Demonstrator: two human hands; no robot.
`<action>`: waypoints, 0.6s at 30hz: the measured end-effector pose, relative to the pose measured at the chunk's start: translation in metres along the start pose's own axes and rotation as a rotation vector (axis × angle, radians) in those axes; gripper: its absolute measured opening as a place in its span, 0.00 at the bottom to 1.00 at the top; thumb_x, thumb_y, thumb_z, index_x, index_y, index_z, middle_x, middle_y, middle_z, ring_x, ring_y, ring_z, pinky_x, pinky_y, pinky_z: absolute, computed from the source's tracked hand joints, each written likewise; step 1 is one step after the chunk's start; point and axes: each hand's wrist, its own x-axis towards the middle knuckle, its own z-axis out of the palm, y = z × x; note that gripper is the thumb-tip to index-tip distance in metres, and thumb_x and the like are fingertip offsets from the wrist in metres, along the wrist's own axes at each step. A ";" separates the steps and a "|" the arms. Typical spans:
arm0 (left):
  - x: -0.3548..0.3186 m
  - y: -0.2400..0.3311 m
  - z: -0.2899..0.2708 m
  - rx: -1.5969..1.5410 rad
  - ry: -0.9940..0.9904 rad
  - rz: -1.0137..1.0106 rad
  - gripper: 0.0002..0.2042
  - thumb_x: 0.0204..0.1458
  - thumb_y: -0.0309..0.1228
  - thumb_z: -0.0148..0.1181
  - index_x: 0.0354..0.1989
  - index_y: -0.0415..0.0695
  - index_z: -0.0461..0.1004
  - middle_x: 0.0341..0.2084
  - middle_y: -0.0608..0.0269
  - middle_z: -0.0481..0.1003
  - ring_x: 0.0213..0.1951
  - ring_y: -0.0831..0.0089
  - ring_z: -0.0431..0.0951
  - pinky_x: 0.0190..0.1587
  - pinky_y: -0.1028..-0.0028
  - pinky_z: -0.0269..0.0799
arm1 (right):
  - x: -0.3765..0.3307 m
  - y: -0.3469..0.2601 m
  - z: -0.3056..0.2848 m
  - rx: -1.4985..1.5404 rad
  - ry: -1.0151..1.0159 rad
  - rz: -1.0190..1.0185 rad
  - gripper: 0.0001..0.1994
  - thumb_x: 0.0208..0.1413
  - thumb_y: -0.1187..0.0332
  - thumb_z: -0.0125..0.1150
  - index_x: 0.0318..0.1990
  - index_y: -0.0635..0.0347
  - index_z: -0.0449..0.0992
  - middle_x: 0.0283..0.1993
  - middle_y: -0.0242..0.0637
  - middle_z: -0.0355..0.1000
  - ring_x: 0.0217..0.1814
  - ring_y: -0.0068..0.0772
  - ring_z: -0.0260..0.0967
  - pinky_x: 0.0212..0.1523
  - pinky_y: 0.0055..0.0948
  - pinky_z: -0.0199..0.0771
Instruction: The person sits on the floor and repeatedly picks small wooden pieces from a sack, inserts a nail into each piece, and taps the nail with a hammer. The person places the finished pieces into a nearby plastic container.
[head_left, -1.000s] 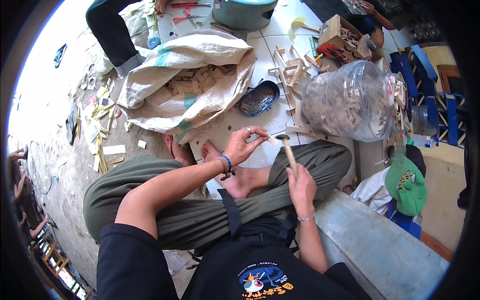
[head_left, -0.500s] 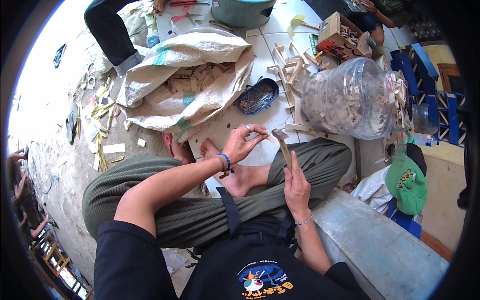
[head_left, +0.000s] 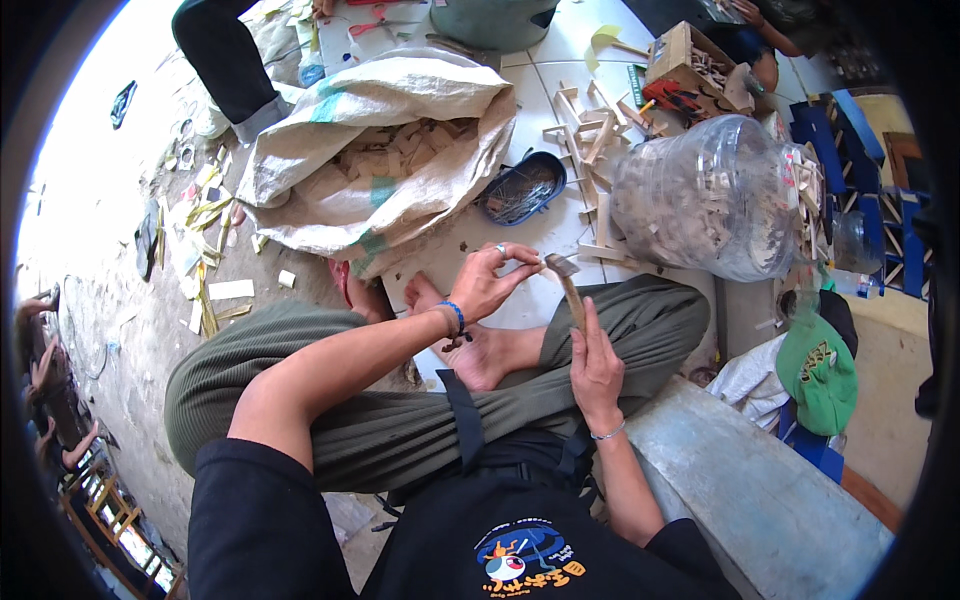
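Note:
I sit cross-legged on a white tiled floor. My right hand (head_left: 597, 365) grips the wooden handle of a small hammer (head_left: 566, 283), whose metal head is raised just right of my left fingertips. My left hand (head_left: 492, 280), with a ring and a blue wristband, pinches something small between thumb and fingers; it is too small to identify. Both hands hover above my bare foot (head_left: 470, 345) and green trousers.
A woven sack (head_left: 330, 150) of wood pieces lies open ahead. A dark oval dish of nails (head_left: 522, 188), loose wooden strips (head_left: 590, 130), and a large clear plastic jug (head_left: 715, 195) of wood scraps lie beyond. Another person's leg (head_left: 225, 65) is at top left. A green cap (head_left: 817, 365) lies at right.
The hammer head has risen and tilted toward my left fingertips. My left hand has closed into a pinch and stayed in place.

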 end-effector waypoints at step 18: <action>-0.004 0.000 0.000 0.002 -0.024 0.002 0.06 0.59 0.34 0.71 0.42 0.49 0.86 0.48 0.66 0.86 0.47 0.61 0.83 0.49 0.63 0.78 | -0.005 0.001 -0.004 -0.017 -0.001 0.012 0.28 0.71 0.65 0.59 0.77 0.43 0.65 0.34 0.41 0.75 0.27 0.51 0.75 0.26 0.47 0.75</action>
